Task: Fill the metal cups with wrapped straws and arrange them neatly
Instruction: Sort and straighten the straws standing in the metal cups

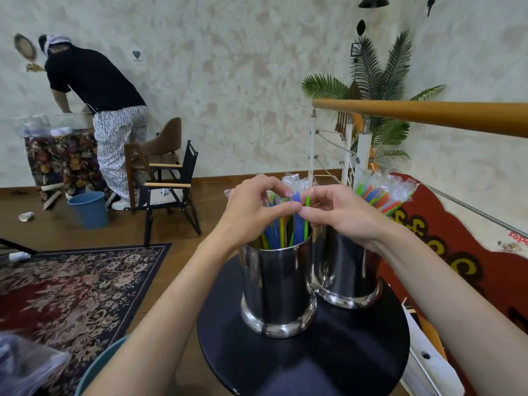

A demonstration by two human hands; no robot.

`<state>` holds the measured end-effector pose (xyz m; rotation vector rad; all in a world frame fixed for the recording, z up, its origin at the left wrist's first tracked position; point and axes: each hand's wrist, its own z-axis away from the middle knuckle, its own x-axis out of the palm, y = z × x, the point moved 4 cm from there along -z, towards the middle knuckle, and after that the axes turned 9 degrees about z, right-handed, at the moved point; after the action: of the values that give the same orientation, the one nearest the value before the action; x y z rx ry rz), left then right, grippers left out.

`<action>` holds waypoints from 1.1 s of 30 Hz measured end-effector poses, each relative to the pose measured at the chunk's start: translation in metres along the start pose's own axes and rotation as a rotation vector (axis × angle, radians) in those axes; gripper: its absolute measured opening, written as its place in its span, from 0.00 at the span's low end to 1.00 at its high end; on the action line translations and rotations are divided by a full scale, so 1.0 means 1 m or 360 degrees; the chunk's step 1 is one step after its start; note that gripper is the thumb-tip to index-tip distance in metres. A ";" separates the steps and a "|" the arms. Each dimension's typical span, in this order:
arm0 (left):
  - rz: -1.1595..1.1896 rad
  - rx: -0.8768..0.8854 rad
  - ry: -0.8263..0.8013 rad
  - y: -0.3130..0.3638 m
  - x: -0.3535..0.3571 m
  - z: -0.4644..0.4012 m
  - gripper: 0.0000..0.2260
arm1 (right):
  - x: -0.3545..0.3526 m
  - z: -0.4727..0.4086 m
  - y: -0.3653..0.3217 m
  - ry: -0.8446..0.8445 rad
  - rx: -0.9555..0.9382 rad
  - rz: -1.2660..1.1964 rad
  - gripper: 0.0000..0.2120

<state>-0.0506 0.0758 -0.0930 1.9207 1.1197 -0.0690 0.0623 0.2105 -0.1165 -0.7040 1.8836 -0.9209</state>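
Far off to the left of both hands, bending over a cloth-draped table (57, 158), a second person (94, 90); nearer, standing by a blue bucket (88, 208), a folding chair (168, 190). Reaching in over the near metal cup (278, 287), the left hand (251, 207), fingers curling, thumb and forefinger pinching at the tops of the wrapped straws (281, 227) standing inside. Meeting it fingertip to fingertip, the right hand (340, 212), likewise curling and pinching the same bundle near a green straw. Sitting just behind the right wrist, the second metal cup (347, 275), already holding its own straws (380, 195), fanning out to the right. Sharing a round dark table (314, 361) beneath the forearms, both cups. Looking well along, judging by both cups being stocked: tidying underway, straightening of the leaning bunch seemingly remaining.
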 end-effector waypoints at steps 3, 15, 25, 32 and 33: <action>0.0009 -0.0017 0.0003 -0.002 -0.001 0.000 0.07 | 0.000 -0.001 0.001 0.0009 0.0012 -0.0012 0.09; 0.0049 -0.0116 0.0063 -0.006 -0.002 -0.003 0.08 | -0.002 -0.002 -0.005 0.0325 -0.0027 0.0254 0.14; 0.0056 -0.0085 0.0091 -0.007 -0.006 -0.006 0.06 | 0.014 0.003 -0.023 0.0006 -0.0257 0.0866 0.13; 0.0018 -0.0142 -0.0198 -0.003 -0.012 -0.003 0.10 | 0.015 0.000 -0.020 0.0195 -0.0288 0.1039 0.08; -0.0062 -0.0148 -0.0225 -0.003 -0.012 -0.002 0.12 | 0.016 0.000 -0.020 0.0233 -0.0305 0.1038 0.09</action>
<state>-0.0604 0.0697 -0.0887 1.7832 1.0477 -0.1690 0.0570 0.1868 -0.1075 -0.0977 2.1517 -0.3830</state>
